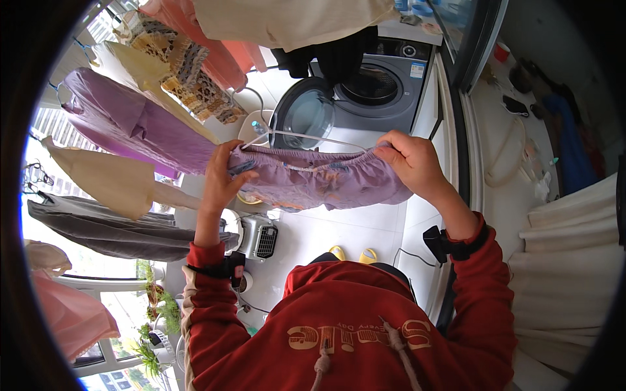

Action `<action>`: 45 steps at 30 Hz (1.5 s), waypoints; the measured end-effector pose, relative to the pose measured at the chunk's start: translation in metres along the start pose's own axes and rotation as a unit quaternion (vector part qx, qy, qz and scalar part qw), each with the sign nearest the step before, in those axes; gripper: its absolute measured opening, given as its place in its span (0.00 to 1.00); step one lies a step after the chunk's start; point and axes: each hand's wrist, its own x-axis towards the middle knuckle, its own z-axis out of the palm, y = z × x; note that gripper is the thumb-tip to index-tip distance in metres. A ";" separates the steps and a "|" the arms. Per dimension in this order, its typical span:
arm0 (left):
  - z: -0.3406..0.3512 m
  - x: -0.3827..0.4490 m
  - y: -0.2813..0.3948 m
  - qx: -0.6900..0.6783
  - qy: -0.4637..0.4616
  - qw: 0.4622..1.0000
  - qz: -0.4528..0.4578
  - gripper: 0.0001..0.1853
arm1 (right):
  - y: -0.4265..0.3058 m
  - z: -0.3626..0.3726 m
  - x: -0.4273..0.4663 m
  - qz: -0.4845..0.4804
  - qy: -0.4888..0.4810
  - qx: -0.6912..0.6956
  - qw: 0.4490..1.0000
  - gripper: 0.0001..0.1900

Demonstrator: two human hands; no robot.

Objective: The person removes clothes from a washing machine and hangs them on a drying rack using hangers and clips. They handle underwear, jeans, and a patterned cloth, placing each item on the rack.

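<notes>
A purple patterned garment with an elastic waistband (318, 183) is stretched sideways between my two hands. My left hand (227, 178) grips the waistband's left end, with the thumb on its front. At the right end, my right hand (411, 163) pinches the band between thumb and fingers. A white clothes hanger (313, 137) lies behind the waistband, its arms reaching towards both hands and its neck at the top. How the hanger's ends sit in the band is hidden by the cloth and my fingers.
Hung clothes, among them a purple garment (142, 122) and a dark grey one (107, 227), line the left side. Ahead stands a washing machine (386, 93) with its round door (303, 115) swung open. A pet carrier (259, 237) is on the floor; a sliding door frame (462, 122) runs along the right.
</notes>
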 end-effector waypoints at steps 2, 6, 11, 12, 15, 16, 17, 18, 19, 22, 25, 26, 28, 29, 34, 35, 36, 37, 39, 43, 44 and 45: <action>0.008 -0.005 -0.004 -0.122 0.033 0.990 -0.069 0.24 | -0.002 -0.011 -0.005 0.013 -0.009 0.004 1.000 0.07; 0.008 -0.015 -0.020 -0.147 -0.058 0.975 -0.156 0.13 | -0.002 -0.030 -0.009 -0.001 0.008 -0.032 0.999 0.06; 0.010 -0.022 -0.032 -0.359 0.008 0.914 -0.187 0.12 | -0.007 -0.049 -0.012 0.049 0.029 -0.007 0.998 0.07; 0.009 -0.023 -0.033 -0.386 0.020 0.897 -0.215 0.13 | -0.010 -0.053 -0.012 0.056 0.031 -0.007 0.998 0.07; 0.004 -0.020 -0.036 -0.404 0.063 0.882 -0.236 0.11 | -0.019 -0.063 -0.006 0.063 0.028 0.020 0.997 0.08; 0.003 -0.018 -0.037 -0.421 0.077 0.871 -0.240 0.11 | -0.023 -0.067 -0.002 0.063 0.023 0.034 0.997 0.08; -0.001 -0.016 -0.038 -0.442 0.099 0.858 -0.242 0.10 | -0.028 -0.071 0.002 0.073 -0.007 0.053 0.996 0.09; -0.001 -0.013 -0.037 -0.437 0.145 0.863 -0.208 0.10 | -0.035 -0.074 0.006 0.079 -0.041 0.075 0.993 0.09; -0.004 -0.012 -0.036 -0.440 0.172 0.854 -0.217 0.11 | -0.042 -0.078 0.011 0.084 -0.072 0.097 0.989 0.10; -0.013 -0.006 -0.033 -0.467 0.249 0.821 -0.214 0.11 | -0.071 -0.076 0.026 0.036 -0.040 0.068 0.996 0.11; -0.030 0.000 -0.031 -0.500 0.303 0.792 -0.177 0.11 | -0.101 -0.086 0.040 0.014 -0.055 0.029 0.998 0.09; -0.035 0.004 -0.032 -0.505 0.315 0.788 -0.159 0.11 | -0.107 -0.088 0.044 -0.004 -0.057 0.021 0.998 0.09; -0.050 0.010 -0.035 -0.520 0.318 0.783 -0.124 0.11 | -0.119 -0.093 0.052 -0.051 -0.053 0.008 0.997 0.09; -0.057 0.014 -0.038 -0.524 0.313 0.784 -0.113 0.11 | -0.124 -0.095 0.058 -0.055 -0.045 0.009 0.997 0.09; -0.073 0.031 -0.024 -0.473 0.330 0.810 -0.111 0.12 | -0.139 -0.104 0.072 -0.117 0.005 0.029 0.993 0.08; -0.076 0.035 -0.019 -0.472 0.323 0.810 -0.130 0.12 | -0.142 -0.107 0.077 -0.108 0.017 0.034 0.993 0.07; -0.078 0.038 -0.011 -0.476 0.319 0.801 -0.174 0.12 | -0.145 -0.112 0.079 -0.135 0.036 0.037 0.990 0.07; -0.082 0.045 -0.007 -0.476 0.317 0.809 -0.136 0.12 | -0.148 -0.115 0.086 -0.162 0.051 0.029 0.985 0.07; -0.092 0.061 0.002 -0.480 0.322 0.809 -0.109 0.12 | -0.156 -0.121 0.098 -0.182 0.079 0.023 0.980 0.07; -0.113 0.094 0.001 -0.427 0.278 0.857 -0.079 0.15 | -0.169 -0.123 0.134 -0.214 0.124 0.020 0.969 0.07; -0.124 0.096 -0.001 -0.446 0.229 0.861 -0.084 0.17 | -0.171 -0.122 0.146 -0.226 0.137 0.019 0.964 0.07; -0.131 0.100 -0.003 -0.445 0.186 0.867 -0.125 0.19 | -0.173 -0.120 0.159 -0.212 0.149 0.016 0.966 0.07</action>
